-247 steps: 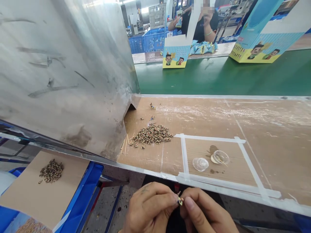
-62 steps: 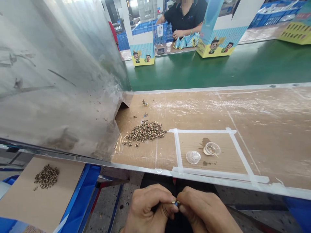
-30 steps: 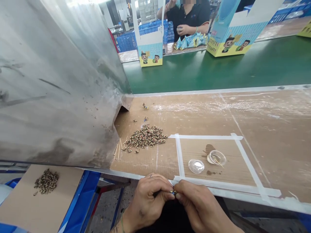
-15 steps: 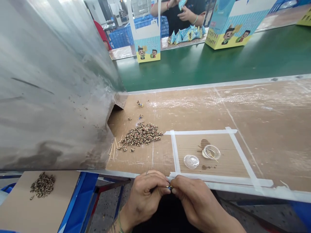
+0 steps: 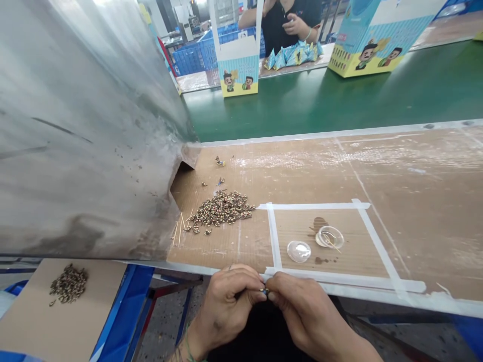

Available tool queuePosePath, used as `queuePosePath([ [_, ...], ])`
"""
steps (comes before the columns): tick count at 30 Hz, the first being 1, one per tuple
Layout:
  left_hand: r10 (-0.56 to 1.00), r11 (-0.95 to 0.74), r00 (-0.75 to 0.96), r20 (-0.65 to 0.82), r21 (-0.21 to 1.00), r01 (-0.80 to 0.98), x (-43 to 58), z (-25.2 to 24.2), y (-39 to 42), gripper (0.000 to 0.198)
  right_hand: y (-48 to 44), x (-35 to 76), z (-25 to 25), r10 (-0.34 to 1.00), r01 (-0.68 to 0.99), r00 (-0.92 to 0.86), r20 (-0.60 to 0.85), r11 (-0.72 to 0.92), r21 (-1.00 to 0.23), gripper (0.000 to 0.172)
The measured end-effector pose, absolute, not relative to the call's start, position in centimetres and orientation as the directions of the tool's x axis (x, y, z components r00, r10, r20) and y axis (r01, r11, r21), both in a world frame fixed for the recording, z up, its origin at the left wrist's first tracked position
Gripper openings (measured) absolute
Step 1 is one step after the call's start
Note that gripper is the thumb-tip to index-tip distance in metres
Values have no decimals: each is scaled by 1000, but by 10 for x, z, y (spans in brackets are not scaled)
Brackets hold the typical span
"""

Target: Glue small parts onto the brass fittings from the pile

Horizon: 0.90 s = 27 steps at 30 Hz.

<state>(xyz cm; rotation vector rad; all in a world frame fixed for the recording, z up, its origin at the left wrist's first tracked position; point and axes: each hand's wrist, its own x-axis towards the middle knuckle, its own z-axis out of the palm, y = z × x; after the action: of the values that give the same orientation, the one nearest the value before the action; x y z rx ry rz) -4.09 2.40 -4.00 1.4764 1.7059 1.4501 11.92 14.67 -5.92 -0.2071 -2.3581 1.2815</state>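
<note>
Head view: we have our left hand [image 5: 231, 301] and right hand [image 5: 302, 306] higher than two seconds ago, the knuckles now overlapping the worktop's near edge; over the last half second the pinch hardly alters, so the same tiny blue-and-yellow piece [image 5: 262, 290] stays under our fingers. It sits between our meeting fingertips in front of that edge, mostly covered. We keep both hands nearly closed, left thumb and forefinger gripping one side, right thumb and forefinger the other; the exact contact is too small to tell. To the left, below worktop level, we see a smaller heap [image 5: 69, 284] on a cardboard sheet [image 5: 33, 322]. Just past our hands, inside a frame of white tape [image 5: 315, 206], a clear lid [image 5: 299, 251] lies beside a clear plastic cup [image 5: 321, 240] with a thin stick in it. Left of the frame spreads a larger heap of small pieces [image 5: 222, 207], toothpick-like sticks [image 5: 183, 220] next to it. Farther off, cartons [image 5: 239, 75] stand on the green surface [image 5: 294, 108], and beyond it a co-worker's hand [image 5: 296, 25] is raised above blue packets [image 5: 294, 54].
</note>
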Motion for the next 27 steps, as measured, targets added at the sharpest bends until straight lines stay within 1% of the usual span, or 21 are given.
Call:
queuePosePath([
  [6,906,-136,-311,289,892,431,-43,-43,26,17,146,119,-59,336,-82,-885,322,569,-819,28],
  [17,906,-149,-302,295,892,426,-44,-46,24,15,147,119,-63,331,-93,-886,324,557,-825,26],
  [27,911,-138,-304,279,900,414,-44,-46,22,16,146,118,-62,325,-89,-893,313,554,-828,26],
])
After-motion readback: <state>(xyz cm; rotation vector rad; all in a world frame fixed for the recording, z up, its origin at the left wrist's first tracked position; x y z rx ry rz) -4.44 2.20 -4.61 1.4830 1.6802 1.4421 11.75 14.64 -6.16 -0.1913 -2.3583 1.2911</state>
